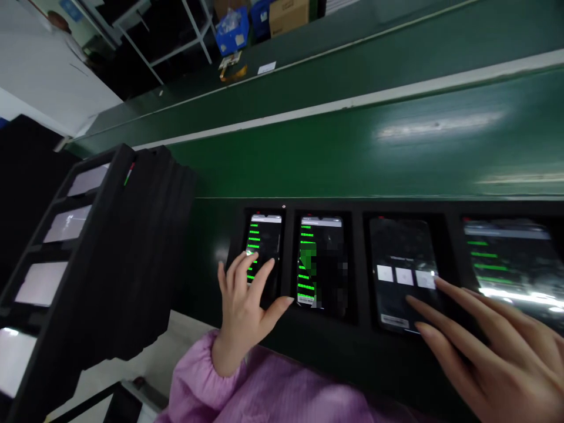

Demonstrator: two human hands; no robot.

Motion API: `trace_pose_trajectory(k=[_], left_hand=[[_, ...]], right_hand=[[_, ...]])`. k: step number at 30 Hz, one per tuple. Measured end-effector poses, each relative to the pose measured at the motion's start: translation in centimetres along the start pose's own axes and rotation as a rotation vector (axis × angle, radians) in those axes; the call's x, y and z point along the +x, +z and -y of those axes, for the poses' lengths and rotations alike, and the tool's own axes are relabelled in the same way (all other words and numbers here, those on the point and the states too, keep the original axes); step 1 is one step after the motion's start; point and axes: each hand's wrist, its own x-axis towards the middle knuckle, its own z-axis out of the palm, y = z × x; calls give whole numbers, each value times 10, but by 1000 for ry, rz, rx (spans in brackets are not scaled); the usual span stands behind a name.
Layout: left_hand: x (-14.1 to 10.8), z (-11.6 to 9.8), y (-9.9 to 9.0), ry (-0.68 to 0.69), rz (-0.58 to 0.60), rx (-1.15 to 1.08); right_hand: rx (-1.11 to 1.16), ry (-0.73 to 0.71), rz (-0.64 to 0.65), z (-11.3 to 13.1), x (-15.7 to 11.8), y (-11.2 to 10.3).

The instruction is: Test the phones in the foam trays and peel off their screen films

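Four phones lie in a row in a black foam tray [361,207]. Over the leftmost phone [267,226] my left hand [247,299] is spread, its fingers over the lower screen. The second phone [324,252], showing green text lines, lies just right of my left thumb. My right hand [489,341] has its fingers apart over the third phone [399,244], one fingertip at the rightmost of its white squares. The fourth phone [506,241] also shows green lines and is partly behind my right hand. Neither hand holds anything.
Stacked black trays [152,235] stand at the left, the front one holding bright-screened phones [73,223]. Beyond the tray runs a green belt surface [286,155] with a pale rail. A blue bin [232,35], a cardboard box [288,16] and a person [66,35] are farther back.
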Motion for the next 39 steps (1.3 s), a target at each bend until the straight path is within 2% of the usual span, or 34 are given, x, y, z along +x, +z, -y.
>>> trace_pose_trajectory(k=[3,5,8,14,21,33,39], left_hand=[[15,-23,4,58,71,-41],[23,-35,9,77,105,-49],[26,-42,15,93,109,-11],[7,-28,13,102,-21,-53],[-11,-24,12,259,71,-4],[-10,-21,20,345,35,49],[-11,-15,26,376,0,63]], right_hand=[[-22,-112,-11,2,6,-5],[-34,-135,-18,4,10,-7],[-23,-145,-29,7,15,-10],[-21,-135,-19,11,18,-12],[-28,-140,-5,13,21,-16],[1,-19,35,18,18,-18],[-2,-29,23,18,23,-21]])
